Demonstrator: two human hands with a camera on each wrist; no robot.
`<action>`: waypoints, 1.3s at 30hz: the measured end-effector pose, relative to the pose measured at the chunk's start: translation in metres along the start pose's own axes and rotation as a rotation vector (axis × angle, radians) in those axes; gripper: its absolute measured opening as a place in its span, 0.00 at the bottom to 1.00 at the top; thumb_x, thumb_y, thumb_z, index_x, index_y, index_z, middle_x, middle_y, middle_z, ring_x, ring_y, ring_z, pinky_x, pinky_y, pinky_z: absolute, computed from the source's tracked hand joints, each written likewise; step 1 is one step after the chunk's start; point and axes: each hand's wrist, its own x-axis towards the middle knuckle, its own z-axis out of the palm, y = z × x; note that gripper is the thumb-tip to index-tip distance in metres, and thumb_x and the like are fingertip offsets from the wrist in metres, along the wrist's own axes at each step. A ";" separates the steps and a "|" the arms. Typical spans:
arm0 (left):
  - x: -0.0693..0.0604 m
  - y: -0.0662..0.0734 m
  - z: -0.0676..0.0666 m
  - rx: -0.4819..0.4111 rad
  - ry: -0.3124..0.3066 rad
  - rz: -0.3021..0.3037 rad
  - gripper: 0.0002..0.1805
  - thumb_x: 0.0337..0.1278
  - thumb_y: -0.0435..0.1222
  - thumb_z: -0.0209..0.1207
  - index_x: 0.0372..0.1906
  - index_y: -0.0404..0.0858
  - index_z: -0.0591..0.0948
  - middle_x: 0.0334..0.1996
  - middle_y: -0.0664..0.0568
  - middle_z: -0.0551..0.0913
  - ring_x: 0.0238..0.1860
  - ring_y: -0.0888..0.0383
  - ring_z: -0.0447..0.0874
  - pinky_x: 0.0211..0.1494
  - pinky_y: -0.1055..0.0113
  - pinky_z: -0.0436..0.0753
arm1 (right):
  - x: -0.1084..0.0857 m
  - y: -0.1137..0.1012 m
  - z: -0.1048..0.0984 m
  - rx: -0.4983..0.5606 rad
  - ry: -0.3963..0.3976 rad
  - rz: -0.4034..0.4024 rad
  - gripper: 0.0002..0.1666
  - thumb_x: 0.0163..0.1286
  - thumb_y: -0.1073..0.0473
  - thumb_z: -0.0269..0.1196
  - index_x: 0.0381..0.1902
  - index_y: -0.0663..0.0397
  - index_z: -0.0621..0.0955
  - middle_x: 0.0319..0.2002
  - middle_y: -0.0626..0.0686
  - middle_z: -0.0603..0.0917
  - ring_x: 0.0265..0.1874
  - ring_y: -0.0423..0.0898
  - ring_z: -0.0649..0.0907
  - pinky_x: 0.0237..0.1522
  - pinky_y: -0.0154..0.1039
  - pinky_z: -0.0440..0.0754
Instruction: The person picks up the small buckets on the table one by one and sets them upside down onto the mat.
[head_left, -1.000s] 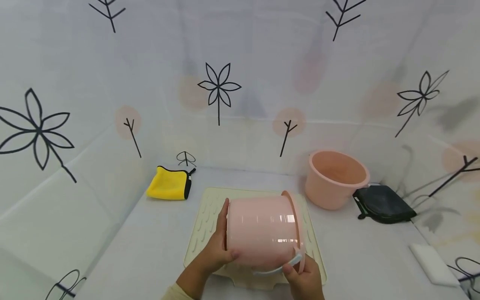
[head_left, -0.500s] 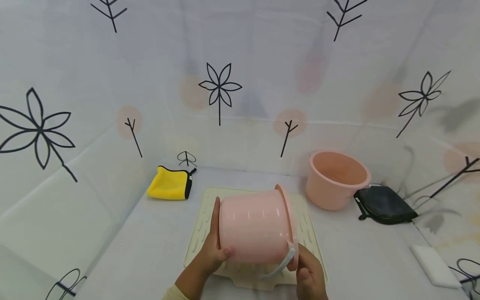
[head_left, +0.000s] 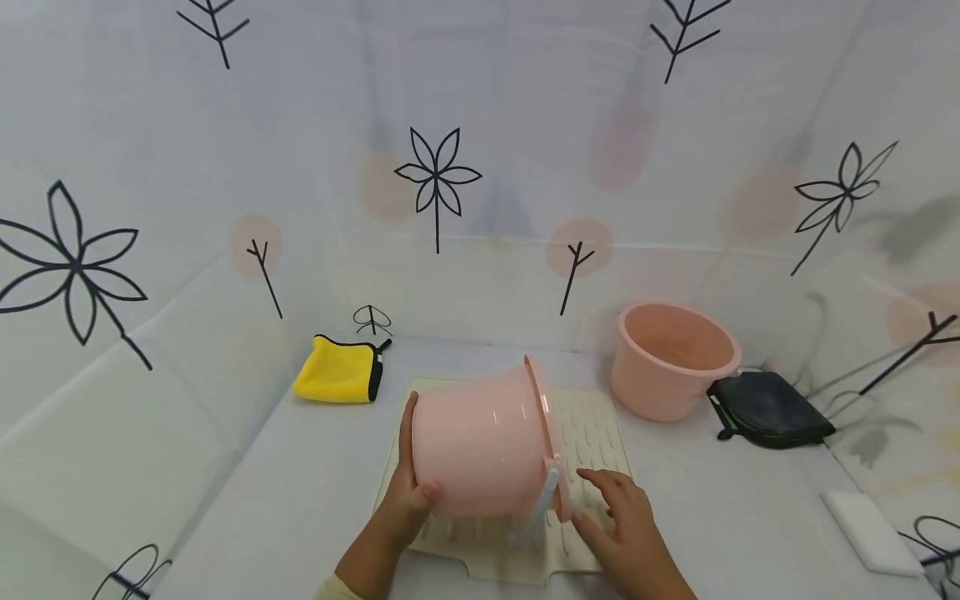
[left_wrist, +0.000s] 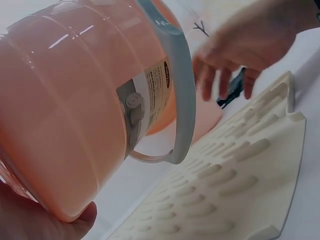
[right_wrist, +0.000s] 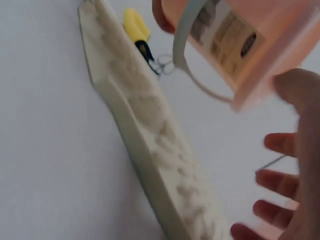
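Observation:
A pink bucket (head_left: 480, 446) is held on its side above the cream washboard (head_left: 592, 425), its mouth facing right. My left hand (head_left: 401, 504) grips the bucket's base end, fingers under the bottom and thumb along the side. The pale blue handle grip (left_wrist: 184, 95) hangs down near the rim, and a printed label (left_wrist: 155, 90) shows beside it in the left wrist view. To the right of the rim is my right hand (head_left: 630, 529), fingers spread and holding nothing; its thumb is close to the rim, and whether it touches I cannot tell.
A second, orange-pink bucket (head_left: 652, 379) stands upright at the back right, beside a black zip pouch (head_left: 772, 408). A yellow pouch with black trim (head_left: 335, 371) lies at the back left. A white block (head_left: 870, 533) is near the right edge.
The bucket has moved left in my left hand, its mouth end rising slightly. My right hand has let go of the handle and rim and opened.

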 end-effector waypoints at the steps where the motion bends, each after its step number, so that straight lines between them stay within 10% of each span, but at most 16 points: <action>1: -0.001 0.001 -0.001 -0.012 0.001 0.005 0.58 0.61 0.58 0.63 0.83 0.70 0.34 0.76 0.40 0.56 0.63 0.42 0.73 0.58 0.60 0.85 | -0.002 0.004 -0.002 -0.039 -0.040 0.011 0.26 0.72 0.50 0.69 0.65 0.49 0.81 0.61 0.53 0.79 0.58 0.55 0.77 0.51 0.59 0.80; 16: -0.001 0.012 -0.035 0.073 0.079 0.026 0.58 0.61 0.58 0.64 0.83 0.69 0.35 0.78 0.44 0.54 0.62 0.41 0.73 0.57 0.62 0.85 | -0.006 0.051 -0.024 -0.212 -0.462 0.243 0.59 0.58 0.33 0.76 0.74 0.65 0.69 0.75 0.78 0.62 0.72 0.81 0.63 0.66 0.79 0.64; 28: -0.014 0.034 -0.070 0.166 0.194 -0.076 0.59 0.55 0.40 0.59 0.81 0.74 0.36 0.78 0.52 0.54 0.65 0.41 0.69 0.56 0.64 0.85 | -0.019 0.079 -0.038 -0.151 -0.543 0.304 0.62 0.62 0.33 0.73 0.76 0.71 0.64 0.76 0.79 0.60 0.74 0.82 0.60 0.68 0.77 0.64; 39: -0.023 0.062 -0.107 0.391 0.206 0.032 0.58 0.55 0.38 0.60 0.84 0.65 0.39 0.75 0.57 0.56 0.65 0.53 0.67 0.52 0.68 0.84 | -0.019 0.077 -0.039 -0.181 -0.582 0.345 0.60 0.65 0.35 0.72 0.77 0.72 0.63 0.76 0.80 0.59 0.73 0.84 0.57 0.69 0.79 0.60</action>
